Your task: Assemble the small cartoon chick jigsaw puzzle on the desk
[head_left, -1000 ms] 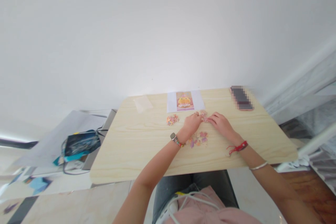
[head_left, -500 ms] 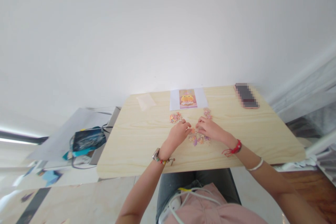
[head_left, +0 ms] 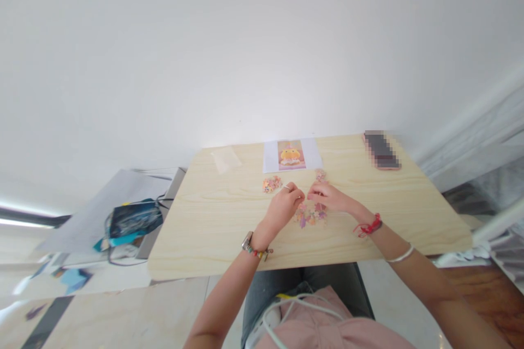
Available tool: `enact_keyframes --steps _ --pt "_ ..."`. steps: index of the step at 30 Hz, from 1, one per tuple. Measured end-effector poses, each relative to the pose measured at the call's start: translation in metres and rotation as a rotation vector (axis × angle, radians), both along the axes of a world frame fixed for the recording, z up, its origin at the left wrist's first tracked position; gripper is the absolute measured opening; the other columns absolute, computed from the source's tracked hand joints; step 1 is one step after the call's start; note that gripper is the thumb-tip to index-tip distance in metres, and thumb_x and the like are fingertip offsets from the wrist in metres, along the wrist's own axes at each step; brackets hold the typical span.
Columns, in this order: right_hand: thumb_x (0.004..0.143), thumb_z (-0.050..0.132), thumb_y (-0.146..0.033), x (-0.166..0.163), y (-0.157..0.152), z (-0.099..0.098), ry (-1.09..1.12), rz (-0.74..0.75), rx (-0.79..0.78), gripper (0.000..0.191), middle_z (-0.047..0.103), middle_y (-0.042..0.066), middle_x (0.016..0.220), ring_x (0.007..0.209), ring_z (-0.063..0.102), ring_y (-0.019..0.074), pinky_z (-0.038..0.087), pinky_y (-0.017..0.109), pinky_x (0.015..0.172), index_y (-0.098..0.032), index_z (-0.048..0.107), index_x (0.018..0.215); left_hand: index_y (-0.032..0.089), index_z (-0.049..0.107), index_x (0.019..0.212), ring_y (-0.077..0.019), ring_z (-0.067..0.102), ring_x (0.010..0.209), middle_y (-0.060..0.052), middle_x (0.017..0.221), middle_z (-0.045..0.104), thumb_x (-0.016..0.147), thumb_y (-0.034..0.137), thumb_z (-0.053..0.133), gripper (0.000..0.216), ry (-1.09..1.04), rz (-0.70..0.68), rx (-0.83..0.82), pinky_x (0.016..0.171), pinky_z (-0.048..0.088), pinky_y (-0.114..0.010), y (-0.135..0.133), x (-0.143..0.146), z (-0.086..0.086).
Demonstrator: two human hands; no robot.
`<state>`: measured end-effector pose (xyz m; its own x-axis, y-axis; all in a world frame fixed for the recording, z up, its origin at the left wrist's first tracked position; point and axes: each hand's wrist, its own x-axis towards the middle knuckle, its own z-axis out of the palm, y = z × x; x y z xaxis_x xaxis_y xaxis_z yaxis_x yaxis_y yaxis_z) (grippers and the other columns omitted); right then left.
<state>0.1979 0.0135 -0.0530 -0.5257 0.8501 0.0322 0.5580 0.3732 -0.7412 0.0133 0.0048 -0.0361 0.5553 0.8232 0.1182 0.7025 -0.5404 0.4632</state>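
Small jigsaw pieces in orange, pink and purple lie in a loose pile (head_left: 310, 217) on the wooden table (head_left: 204, 229). Over the left side of this pile my left hand (head_left: 283, 206) is closed, its thumb and fingertips pinched. My right hand (head_left: 331, 197) faces it a short distance away, also closed, with fingers curled down above the pile's far side. Whatever either pinch holds is too small or hidden to make out. A second heap of pieces (head_left: 272, 184) sits beyond my left hand, and a third small heap (head_left: 320, 175) lies just past my right fingers.
A white sheet with a printed yellow cartoon figure (head_left: 291, 156) lies at the table's back. A clear plastic bag (head_left: 226, 160) rests at the back left, a phone (head_left: 382, 150) at the back right. Left of the table is a dark bag (head_left: 135, 222).
My left hand has shifted slightly right and its fingers have drawn together. My right hand has curled its fingers and moved a little nearer to me. The view has tilted slightly.
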Motion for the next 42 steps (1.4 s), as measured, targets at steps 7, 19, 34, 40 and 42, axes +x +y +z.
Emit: enact_keyframes --steps 7,19,34,40,42 --pt "0.076 0.057 -0.030 -0.005 -0.011 -0.002 -0.071 -0.091 0.220 0.017 0.055 0.005 0.082 0.071 0.053 0.0138 0.042 0.027 0.064 -0.016 0.062 0.085 0.016 0.057 0.090 -0.0151 0.054 0.082 -0.005 0.089 0.051 0.080 0.014 0.047 0.014 0.042 0.116 -0.029 0.075 0.045 -0.029 0.003 -0.005 -0.011" --pt "0.081 0.053 -0.026 -0.025 -0.036 -0.012 -0.377 -0.122 0.425 0.016 0.054 0.005 0.076 0.071 0.053 0.0159 0.039 0.030 0.065 -0.015 0.061 0.072 0.019 0.059 0.088 -0.0138 0.054 0.080 -0.004 0.091 0.050 0.080 0.023 0.051 0.012 0.141 -0.017 -0.072 0.069 0.045 -0.023 -0.020 -0.003 -0.009" --pt "0.082 0.050 -0.032 -0.015 -0.040 0.010 -0.269 -0.251 0.617 0.020 0.056 0.007 0.080 0.076 0.052 0.0195 0.040 0.035 0.073 -0.017 0.061 0.078 0.018 0.060 0.086 -0.0124 0.054 0.073 -0.004 0.085 0.054 0.084 0.025 0.045 0.016 -0.026 0.138 0.049 0.065 0.044 -0.022 -0.022 0.005 0.002" --pt "0.085 0.047 -0.026 -0.002 -0.039 0.013 -0.195 -0.233 0.576 0.018 0.057 0.007 0.083 0.078 0.053 0.0180 0.042 0.033 0.073 -0.017 0.062 0.083 0.018 0.060 0.084 -0.0124 0.054 0.075 -0.004 0.085 0.053 0.086 0.024 0.043 0.019 -0.041 0.089 0.074 0.067 0.043 -0.023 -0.014 0.010 0.005" --pt "0.085 0.045 -0.026 0.005 -0.036 0.012 -0.190 -0.251 0.573 0.020 0.057 0.007 0.083 0.078 0.054 0.0178 0.042 0.033 0.073 -0.017 0.063 0.081 0.017 0.060 0.086 -0.0128 0.054 0.076 -0.005 0.086 0.054 0.086 0.025 0.042 0.020 -0.031 0.065 0.081 0.067 0.043 -0.023 -0.005 0.016 0.004"
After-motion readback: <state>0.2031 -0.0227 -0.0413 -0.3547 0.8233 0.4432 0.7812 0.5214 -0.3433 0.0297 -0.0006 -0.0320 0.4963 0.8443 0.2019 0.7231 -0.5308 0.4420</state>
